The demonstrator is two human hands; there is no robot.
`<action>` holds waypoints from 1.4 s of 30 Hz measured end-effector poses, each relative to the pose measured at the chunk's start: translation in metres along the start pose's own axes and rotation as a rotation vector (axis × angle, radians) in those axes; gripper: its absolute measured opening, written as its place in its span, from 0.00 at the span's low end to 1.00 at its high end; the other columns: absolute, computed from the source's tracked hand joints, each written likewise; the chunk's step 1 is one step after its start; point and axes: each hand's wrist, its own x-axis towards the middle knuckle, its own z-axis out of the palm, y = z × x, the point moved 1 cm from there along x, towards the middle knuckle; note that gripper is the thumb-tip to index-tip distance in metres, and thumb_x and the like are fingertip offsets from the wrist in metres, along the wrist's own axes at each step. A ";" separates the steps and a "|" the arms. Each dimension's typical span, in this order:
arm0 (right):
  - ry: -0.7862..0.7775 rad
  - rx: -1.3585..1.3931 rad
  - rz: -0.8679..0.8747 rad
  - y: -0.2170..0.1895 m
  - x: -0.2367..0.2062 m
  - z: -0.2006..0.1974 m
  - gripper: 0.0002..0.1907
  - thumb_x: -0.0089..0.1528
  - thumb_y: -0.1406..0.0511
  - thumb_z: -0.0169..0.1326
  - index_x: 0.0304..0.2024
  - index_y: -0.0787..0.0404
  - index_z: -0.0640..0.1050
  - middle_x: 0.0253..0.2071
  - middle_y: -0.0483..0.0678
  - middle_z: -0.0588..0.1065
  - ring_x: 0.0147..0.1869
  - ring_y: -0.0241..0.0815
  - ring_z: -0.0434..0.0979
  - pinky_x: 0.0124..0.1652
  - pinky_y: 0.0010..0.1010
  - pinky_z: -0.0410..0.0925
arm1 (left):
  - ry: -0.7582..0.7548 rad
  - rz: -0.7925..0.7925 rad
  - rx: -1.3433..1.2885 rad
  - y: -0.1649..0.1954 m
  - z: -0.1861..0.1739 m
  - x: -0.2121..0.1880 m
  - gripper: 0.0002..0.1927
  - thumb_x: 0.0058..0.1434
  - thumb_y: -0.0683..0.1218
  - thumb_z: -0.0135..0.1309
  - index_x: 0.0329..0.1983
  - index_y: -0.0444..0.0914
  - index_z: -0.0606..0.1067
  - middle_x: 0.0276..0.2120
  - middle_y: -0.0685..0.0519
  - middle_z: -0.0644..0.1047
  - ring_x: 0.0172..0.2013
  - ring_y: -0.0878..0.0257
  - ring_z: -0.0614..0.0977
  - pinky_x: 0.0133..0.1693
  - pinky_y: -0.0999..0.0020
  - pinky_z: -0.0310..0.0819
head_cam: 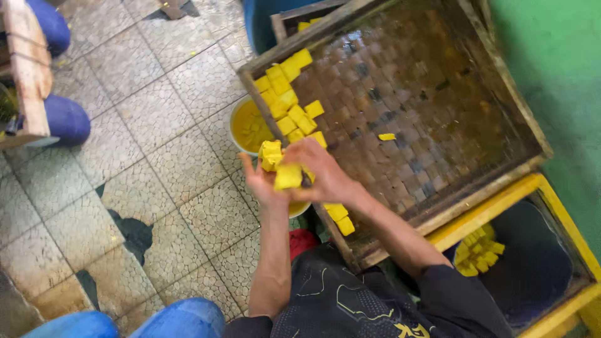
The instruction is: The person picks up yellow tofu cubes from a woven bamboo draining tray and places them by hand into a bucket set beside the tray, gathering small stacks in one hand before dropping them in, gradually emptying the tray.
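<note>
Both forearms reach forward from the bottom of the view, bare from the elbow down, dark sleeves pushed up. The left hand is turned palm up, fingers spread and slightly cupped, with yellow cubes resting on it: one lumpy piece near the fingertips and one flat-faced block on the palm. The right hand lies palm down just beside it, fingers curled over the same cubes, so the two hands close loosely around the pile; whether the right one grips a cube of its own cannot be told.

The hands meet over the near left edge of a tray, a shallow square frame of rough, stained wood with a woven floor of dark, wet strips. A row of cubes, soft-edged and matte yellow, lies along the tray's left side, with one small crumb alone in the middle. Two more blocks sit on the frame under the right wrist.

Just left of the tray, below the hands, stands a round white bowl holding yellow liquid. The tray rests on a yellow-painted box; inside it, more cubes lie heaped on dark lining. The floor is pale cracked-pattern tile, chipped in places. Blue barrels stand at the left.
</note>
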 end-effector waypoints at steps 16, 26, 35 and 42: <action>1.438 1.073 0.782 -0.010 -0.410 -0.147 0.22 0.68 0.54 0.50 0.61 0.54 0.68 0.43 0.48 0.77 0.39 0.44 0.81 0.31 0.38 0.74 | -0.820 -0.531 1.043 -0.237 0.076 -0.150 0.34 0.76 0.57 0.43 0.73 0.27 0.61 0.71 0.41 0.66 0.72 0.51 0.66 0.72 0.53 0.56; 1.031 0.456 1.708 0.139 -0.493 -0.200 0.13 0.67 0.61 0.51 0.51 0.61 0.71 0.38 0.53 0.76 0.36 0.47 0.78 0.33 0.40 0.72 | -0.604 -0.508 1.063 -0.262 0.050 -0.182 0.17 0.76 0.47 0.44 0.58 0.29 0.72 0.58 0.40 0.76 0.59 0.52 0.78 0.64 0.55 0.70; 0.978 -0.775 1.138 0.084 -0.460 -0.230 0.10 0.66 0.72 0.50 0.48 0.69 0.78 0.41 0.56 0.79 0.42 0.46 0.78 0.43 0.39 0.72 | -0.273 -0.263 1.097 -0.193 0.010 -0.147 0.14 0.73 0.45 0.45 0.55 0.31 0.74 0.52 0.45 0.79 0.53 0.57 0.80 0.58 0.60 0.73; 0.531 -0.133 0.788 0.030 -0.213 -0.087 0.08 0.64 0.64 0.61 0.46 0.54 0.81 0.42 0.49 0.78 0.45 0.44 0.78 0.45 0.35 0.72 | 0.029 0.143 0.991 -0.117 -0.008 -0.084 0.09 0.71 0.42 0.51 0.51 0.33 0.75 0.45 0.49 0.80 0.46 0.62 0.82 0.53 0.66 0.76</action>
